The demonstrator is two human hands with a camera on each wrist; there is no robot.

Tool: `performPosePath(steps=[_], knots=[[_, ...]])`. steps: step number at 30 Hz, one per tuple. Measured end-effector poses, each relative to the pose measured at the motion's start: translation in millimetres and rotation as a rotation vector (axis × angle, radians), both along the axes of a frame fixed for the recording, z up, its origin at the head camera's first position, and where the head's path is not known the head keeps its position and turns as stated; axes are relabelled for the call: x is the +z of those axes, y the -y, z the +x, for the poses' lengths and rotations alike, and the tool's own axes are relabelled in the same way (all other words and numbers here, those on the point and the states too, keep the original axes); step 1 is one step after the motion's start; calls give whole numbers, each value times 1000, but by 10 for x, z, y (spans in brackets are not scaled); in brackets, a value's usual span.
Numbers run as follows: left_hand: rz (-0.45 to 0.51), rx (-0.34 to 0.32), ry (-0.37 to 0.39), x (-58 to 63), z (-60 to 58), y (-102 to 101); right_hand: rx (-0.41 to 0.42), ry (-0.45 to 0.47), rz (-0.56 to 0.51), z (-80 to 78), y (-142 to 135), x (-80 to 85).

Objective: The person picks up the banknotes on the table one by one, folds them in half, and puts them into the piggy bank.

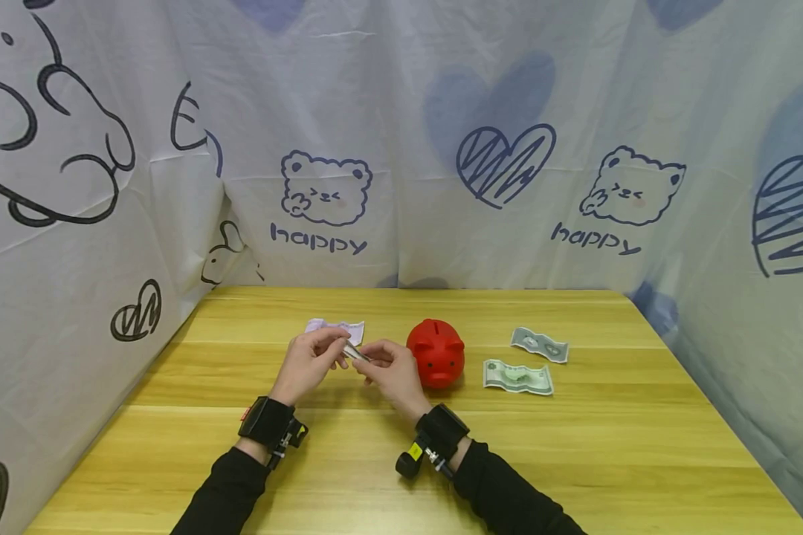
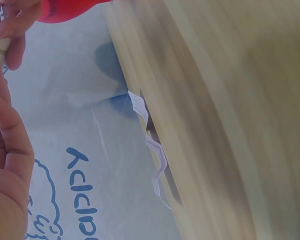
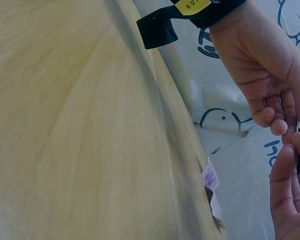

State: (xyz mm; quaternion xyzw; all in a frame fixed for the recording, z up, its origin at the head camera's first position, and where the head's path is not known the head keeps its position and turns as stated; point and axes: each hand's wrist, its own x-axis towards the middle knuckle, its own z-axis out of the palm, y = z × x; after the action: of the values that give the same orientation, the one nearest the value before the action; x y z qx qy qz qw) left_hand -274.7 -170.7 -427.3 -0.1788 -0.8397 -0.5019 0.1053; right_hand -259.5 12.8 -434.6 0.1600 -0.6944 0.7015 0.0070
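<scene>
Beyond both hands hangs the pale doodled curtain (image 1: pixel 401 111), and beneath them runs the wooden table (image 1: pixel 348 475). Here's the left hand (image 1: pixel 308 364), fingertips pinched narrow on a folded slip (image 1: pixel 355 351), and the right hand (image 1: pixel 395 379) pinches its other end! Just right of the right hand sits the red piggy bank (image 1: pixel 436 364), upright; touching or not, can't tell. Farther right of that hand lies the green note (image 1: pixel 518 377); just beyond the left, a purple note (image 1: pixel 316 325), partly hidden; and behind the green one, a smaller grey note (image 1: pixel 539 345), rippled.
</scene>
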Motion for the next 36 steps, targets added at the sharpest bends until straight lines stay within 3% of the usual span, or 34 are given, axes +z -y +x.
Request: performPosePath(steps=[4, 18, 25, 30, 36], knots=[[19, -8, -3, -73, -53, 28, -3, -6, -4, 4, -2, 2], [37, -27, -43, -80, -33, 31, -1, -10, -20, 4, -4, -11], [41, -31, -4, -37, -5, 23, 0, 12, -50, -10, 10, -32], [27, -19, 13, -74, -43, 25, 1, 28, -51, -7, 13, -29], [32, -26, 2, -65, -48, 8, 27, 33, -59, -10, 2, -24]])
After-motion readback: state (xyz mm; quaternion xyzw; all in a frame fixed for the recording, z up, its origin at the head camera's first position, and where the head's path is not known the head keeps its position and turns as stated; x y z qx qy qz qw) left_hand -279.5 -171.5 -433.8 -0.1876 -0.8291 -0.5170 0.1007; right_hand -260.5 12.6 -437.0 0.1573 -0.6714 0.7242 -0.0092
